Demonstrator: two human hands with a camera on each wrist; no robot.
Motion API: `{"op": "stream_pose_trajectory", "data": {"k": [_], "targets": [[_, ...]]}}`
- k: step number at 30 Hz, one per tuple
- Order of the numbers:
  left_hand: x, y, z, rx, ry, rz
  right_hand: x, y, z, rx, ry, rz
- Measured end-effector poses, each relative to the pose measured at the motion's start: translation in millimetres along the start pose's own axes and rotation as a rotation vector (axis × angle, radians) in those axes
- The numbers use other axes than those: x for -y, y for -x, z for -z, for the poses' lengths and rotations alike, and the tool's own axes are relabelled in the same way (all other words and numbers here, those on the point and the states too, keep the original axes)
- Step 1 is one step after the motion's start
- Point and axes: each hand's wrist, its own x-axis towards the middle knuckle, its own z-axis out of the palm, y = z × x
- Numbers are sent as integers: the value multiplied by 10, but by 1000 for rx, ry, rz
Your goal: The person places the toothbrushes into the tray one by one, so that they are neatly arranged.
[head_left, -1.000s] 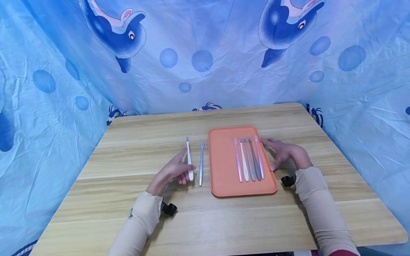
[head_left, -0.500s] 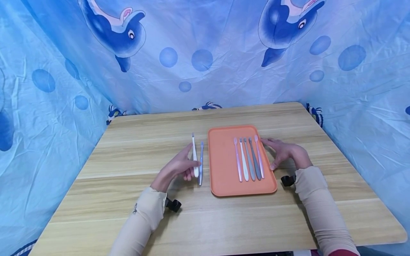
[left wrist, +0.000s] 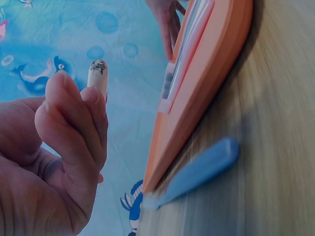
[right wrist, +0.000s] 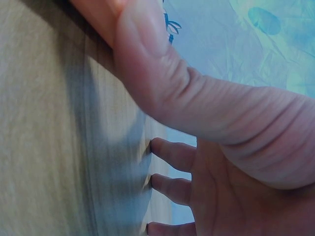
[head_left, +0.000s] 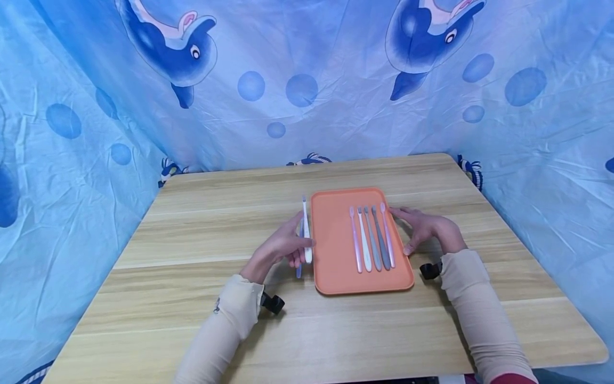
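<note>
My left hand (head_left: 283, 246) pinches a white toothbrush (head_left: 306, 226) between thumb and fingers, its head pointing away from me. It is raised over the table by the left edge of an orange tray (head_left: 331, 269). In the left wrist view the white handle end (left wrist: 98, 76) pokes out past the curled fingers. A blue toothbrush (left wrist: 202, 167) lies on the table under this hand, partly hidden in the head view. On the other side, my right hand (head_left: 424, 230) touches the tray's right edge with spread thumb and fingers.
Inside the tray, several toothbrushes lie side by side toward the right, among them a pink one (head_left: 356, 242) and a dark grey one (head_left: 381, 240). The wooden table (head_left: 336, 336) backs onto a blue dolphin-print curtain (head_left: 336, 128).
My left hand has carried the white toothbrush rightward, past the blue toothbrush and up to the tray's left edge. The right hand and the tray stay where they were.
</note>
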Motion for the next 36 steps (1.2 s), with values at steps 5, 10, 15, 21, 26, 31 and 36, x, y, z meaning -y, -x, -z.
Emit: {"op": "stream_pose_trajectory", "data": {"k": [5, 10, 15, 21, 26, 31, 36], "targets": [[-51, -52, -85, 23, 1, 4, 9, -1, 8, 7, 7, -10], [-95, -109, -168, 33, -15, 6, 16, -4, 15, 11, -6, -12], [-140, -175, -259, 45, -24, -7, 9, -10, 20, 13, -4, -6], [-187, -239, -366, 47, -19, 16, 18, 1, 16, 13, -6, -12], [-206, -276, -444, 38, -4, 17, 26, -5, 3, 10, -17, -25], [-221, -331, -519, 35, -18, 18, 30, -3, -3, 8, -11, -19], [-211, -407, -595, 49, -18, 13, 12, -3, -2, 8, -6, -4]]}}
